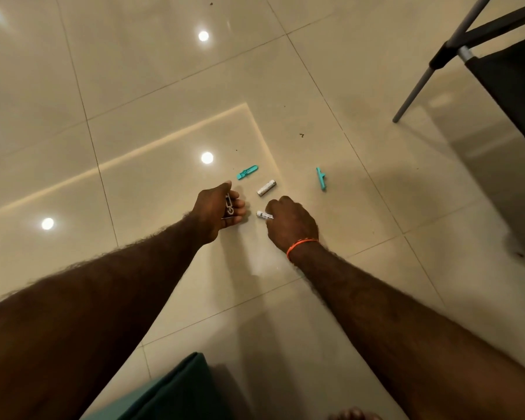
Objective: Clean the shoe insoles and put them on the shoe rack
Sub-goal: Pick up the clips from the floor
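- Lying on the glossy beige tiled floor (164, 86), a white cylindrical battery (266, 187) points up-right.
- Just below that battery, the right hand (291, 222) pinches a second white battery (262, 214).
- Left of it, the left hand (217, 212) curls round a small grey plastic part (229, 204).
- Above and right of it lie two teal plastic pieces (247, 172).
- No insoles in view.

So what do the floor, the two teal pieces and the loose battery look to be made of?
Floor: glossy cream tile, likely polished ceramic or stone; it mirrors ceiling lights and shows grout lines.
Teal pieces: probably moulded plastic, with even colour and a dull sheen.
Battery: seemingly a metal can in a printed silver wrap; the print is unreadable.
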